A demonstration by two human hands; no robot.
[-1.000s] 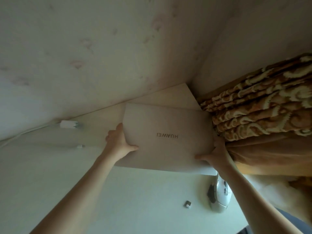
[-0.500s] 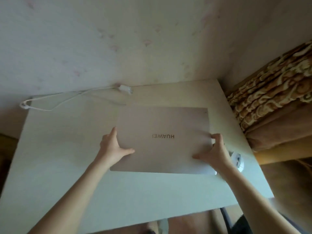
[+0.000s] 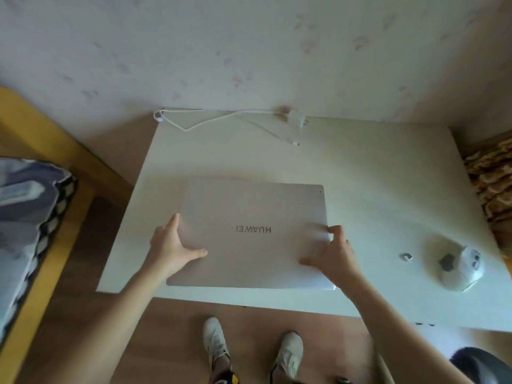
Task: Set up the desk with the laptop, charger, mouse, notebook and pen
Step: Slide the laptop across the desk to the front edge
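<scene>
The closed laptop [image 3: 249, 234] lid reads "HUAWEI", upside down

Wooden floor [image 3: 171, 342], speckled pale wall [image 3: 221, 51]

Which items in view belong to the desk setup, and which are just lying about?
Task items:
- closed silver laptop, held at its sides by left hand and right hand
- white charger brick with cable
- white computer mouse
- white desk

Lying about:
- small grey dongle-like piece
- patterned bedding
- brown patterned curtain
</scene>
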